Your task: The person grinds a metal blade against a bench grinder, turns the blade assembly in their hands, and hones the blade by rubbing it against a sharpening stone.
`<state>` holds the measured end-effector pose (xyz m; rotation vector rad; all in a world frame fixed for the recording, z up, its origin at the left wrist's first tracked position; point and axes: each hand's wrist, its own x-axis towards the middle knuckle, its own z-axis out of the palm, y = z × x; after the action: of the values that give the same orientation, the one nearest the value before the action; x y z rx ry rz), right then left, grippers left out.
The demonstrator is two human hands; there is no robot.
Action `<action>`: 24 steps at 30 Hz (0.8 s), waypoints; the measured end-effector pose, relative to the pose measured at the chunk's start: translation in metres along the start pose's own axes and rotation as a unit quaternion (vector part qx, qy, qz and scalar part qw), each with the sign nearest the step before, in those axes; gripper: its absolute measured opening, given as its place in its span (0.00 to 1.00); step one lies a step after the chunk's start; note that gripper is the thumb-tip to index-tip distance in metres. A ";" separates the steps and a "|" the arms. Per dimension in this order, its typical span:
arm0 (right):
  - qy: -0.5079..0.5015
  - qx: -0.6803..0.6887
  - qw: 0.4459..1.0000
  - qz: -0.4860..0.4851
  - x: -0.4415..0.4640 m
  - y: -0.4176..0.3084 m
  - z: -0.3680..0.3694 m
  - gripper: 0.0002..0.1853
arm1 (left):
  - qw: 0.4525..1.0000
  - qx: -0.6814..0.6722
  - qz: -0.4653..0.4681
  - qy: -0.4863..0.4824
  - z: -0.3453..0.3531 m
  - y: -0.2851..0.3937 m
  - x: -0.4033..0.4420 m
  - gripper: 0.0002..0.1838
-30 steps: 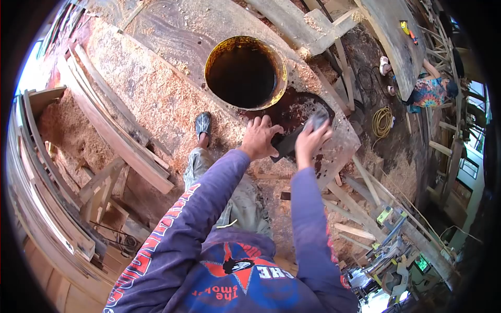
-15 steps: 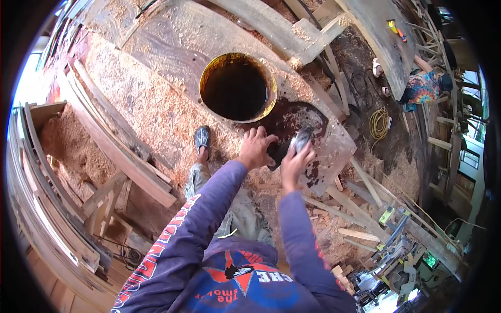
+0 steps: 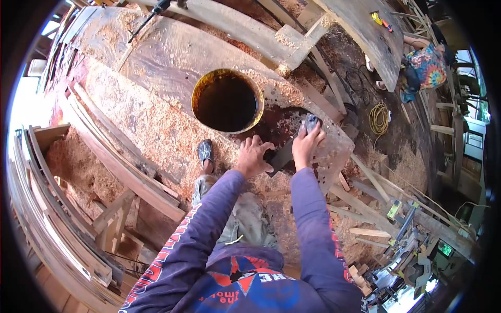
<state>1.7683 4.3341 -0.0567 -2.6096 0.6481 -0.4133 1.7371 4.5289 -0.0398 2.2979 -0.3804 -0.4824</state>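
Note:
A dark, flat bar [image 3: 284, 156] lies slantwise on the wet, stained end of a wooden board. My left hand [image 3: 254, 157] is curled at its near end, thumb and fingers pressing on it. Toward the bar's far end, my right hand [image 3: 308, 146] grips a small dark grey block [image 3: 312, 122] with a shiny top; its exact kind is unclear. Just beyond my left hand stands a round yellow bucket [image 3: 196, 101] of dark liquid. Dark wet stains [image 3: 279, 119] spread over the board beside it.
Wood shavings [image 3: 156, 125] cover much of the board and floor. Curved timbers [image 3: 125, 167] lie on the left. A coiled yellow cord [image 3: 379, 119] and a person in a tie-dye shirt [image 3: 428, 65] are at the right. A miter saw [image 3: 415, 274] stands at lower right.
My right hand has slid the grey block away from me and slightly right along the dark bar. My left hand stays near the bar's close end. The view has shifted slightly.

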 end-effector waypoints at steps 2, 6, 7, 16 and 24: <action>-0.022 0.007 1.000 0.002 -0.033 -0.002 -0.013 0.34 | 0.999 0.001 -0.026 -0.046 -0.006 0.002 0.006 0.39; -0.019 0.069 0.997 -0.028 -0.079 0.014 -0.004 0.35 | 1.000 0.005 -0.015 -0.007 -0.001 0.000 0.003 0.39; -0.006 0.034 0.999 -0.023 -0.054 0.014 0.003 0.34 | 1.000 -0.003 -0.015 -0.023 -0.003 0.000 0.004 0.39; -0.096 0.839 0.444 0.300 0.035 -0.003 -0.101 0.22 | 0.991 -0.128 -0.013 -0.037 0.002 -0.018 0.007 0.38; -0.337 0.884 0.254 0.200 -0.039 -0.086 -0.264 0.41 | 0.777 -0.620 0.058 -0.090 -0.124 0.153 -0.048 0.36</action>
<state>1.6683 4.3377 0.2055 -0.1136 0.0902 0.2293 1.7311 4.5207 0.1623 0.9294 -0.1780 -0.6284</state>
